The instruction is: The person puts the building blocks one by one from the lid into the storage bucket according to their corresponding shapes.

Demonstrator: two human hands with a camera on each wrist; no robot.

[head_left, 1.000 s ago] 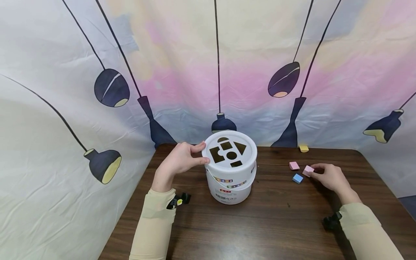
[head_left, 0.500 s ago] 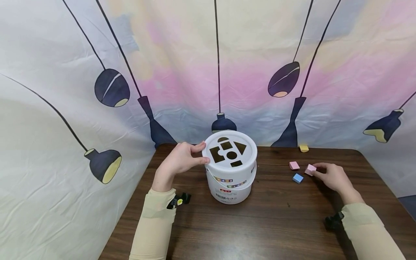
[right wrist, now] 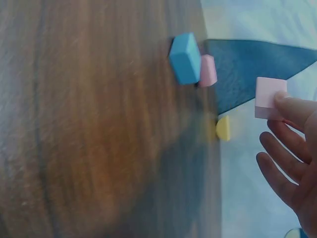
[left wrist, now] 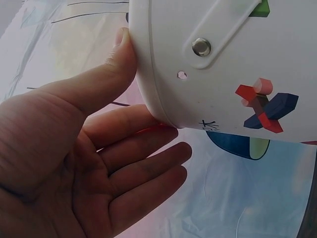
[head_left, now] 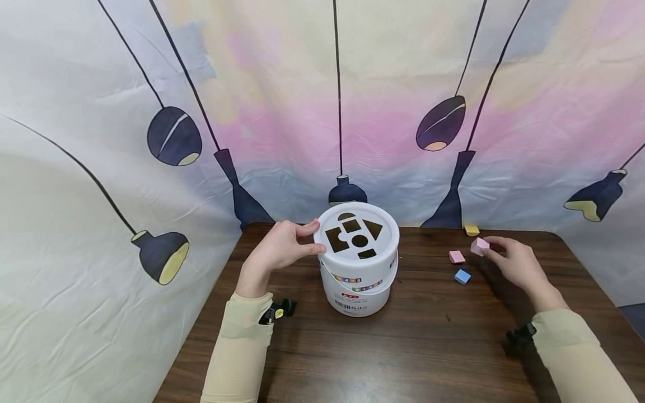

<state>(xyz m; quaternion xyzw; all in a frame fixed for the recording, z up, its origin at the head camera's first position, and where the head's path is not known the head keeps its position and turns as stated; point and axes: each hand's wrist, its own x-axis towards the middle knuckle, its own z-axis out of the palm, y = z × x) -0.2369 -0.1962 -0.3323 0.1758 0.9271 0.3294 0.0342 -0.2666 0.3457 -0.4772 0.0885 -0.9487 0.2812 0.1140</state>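
Note:
A white bucket (head_left: 353, 291) stands on the table, its white lid (head_left: 385, 246) cut with several shaped holes. My left hand (head_left: 282, 244) touches the lid's left rim with thumb and index finger spread; the left wrist view shows its other fingers (left wrist: 148, 186) nearly straight and off the bucket. My right hand (head_left: 516, 266) pinches a pink block (head_left: 480, 246) between thumb and fingers, above the table at the right. Below and left of it lie another pink block (head_left: 456, 257) and a blue block (head_left: 462, 276). A yellow block (head_left: 471, 230) sits farther back.
The brown wooden table (head_left: 403, 352) ends at the back against a hanging cloth (head_left: 282, 112) printed with lamps. The bucket's white handle (head_left: 375, 288) hangs down over its front. Dark wrist cameras sit on both forearms.
My right hand has raised the pink block from the table and moved it slightly back. The left hand, the bucket and the other blocks have stayed in place.

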